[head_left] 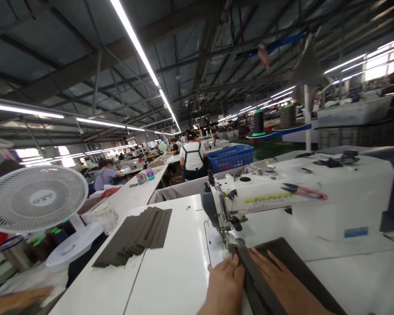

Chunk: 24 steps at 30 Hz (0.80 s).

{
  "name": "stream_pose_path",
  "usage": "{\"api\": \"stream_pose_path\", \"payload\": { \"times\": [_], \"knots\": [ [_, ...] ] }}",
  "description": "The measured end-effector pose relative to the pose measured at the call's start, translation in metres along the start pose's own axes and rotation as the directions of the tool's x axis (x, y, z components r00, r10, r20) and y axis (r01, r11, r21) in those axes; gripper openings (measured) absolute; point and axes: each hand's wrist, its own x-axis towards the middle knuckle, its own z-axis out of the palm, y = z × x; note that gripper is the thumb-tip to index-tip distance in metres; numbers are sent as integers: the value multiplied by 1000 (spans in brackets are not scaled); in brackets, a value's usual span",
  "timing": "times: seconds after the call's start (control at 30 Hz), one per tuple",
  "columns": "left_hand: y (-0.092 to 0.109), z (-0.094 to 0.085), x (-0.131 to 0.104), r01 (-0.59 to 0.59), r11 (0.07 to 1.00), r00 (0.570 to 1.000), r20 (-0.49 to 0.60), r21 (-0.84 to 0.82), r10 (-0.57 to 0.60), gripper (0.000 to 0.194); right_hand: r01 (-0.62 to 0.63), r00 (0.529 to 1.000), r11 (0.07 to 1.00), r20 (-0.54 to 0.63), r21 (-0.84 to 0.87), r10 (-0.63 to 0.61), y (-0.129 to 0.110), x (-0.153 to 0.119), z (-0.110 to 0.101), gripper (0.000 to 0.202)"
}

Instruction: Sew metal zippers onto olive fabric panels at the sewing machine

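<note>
Cloth (290,256) under your hands, far end at the presser foot (226,239);
long axis runs foot-to-you; left hand (228,280) nearer foot, fingers bunched at left edge, can't tell if pinching; right hand (279,275) flat on top, fingers extended.

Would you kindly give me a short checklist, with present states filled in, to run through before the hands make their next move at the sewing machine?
1. Left hand on the near edge of the dark fabric, by the needle area: ok.
2. Right hand laid flat on the fabric: ok.
3. Fingertips safely apart from the needle: cannot tell, too blurred.
4. Fabric properly lined up at the needle: cannot tell, same blur.
5. Stack of dark pieces apart from the fabric being handled: ok, it lies fanned out on the table, to the left.
6. Pink-handled snips off the fabric: ok, on the sewing machine.
</note>
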Motion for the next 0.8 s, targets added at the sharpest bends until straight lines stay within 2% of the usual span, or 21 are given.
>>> {"api": "stream_pose_path", "payload": {
  "times": [0.1, 0.3, 0.47, 0.53, 0.67, 0.8],
  "knots": [
    [3, 14, -1, -42, 998, 998, 43, 55, 40, 19, -27, 999, 1000, -37, 9, 28, -2, -1, -3, 54],
    [-2, 4, -15, -59, 995, 998, -8, 85, 60, 20, -63, 997, 997, -38, 36, 64, -12, 0, -17, 50],
    [6, 10, -18, -114, 986, 975, -175, 119, 134, 29, -66, 995, 998, -69, -2, 65, -13, 0, -17, 51],
    [9, 8, -14, -102, 988, 981, -150, 119, 119, 28, -44, 997, 999, -70, -18, 42, -14, 0, -18, 51],
    [6, -5, 0, -60, 996, 998, -6, 68, 60, 25, -19, 994, 998, -113, -58, 12, -15, 1, -21, 54],
    [2, -12, 6, -54, 997, 998, 46, 51, 52, 25, 14, 987, 994, -158, -108, -31, -12, 1, -21, 57]
  ]
}}
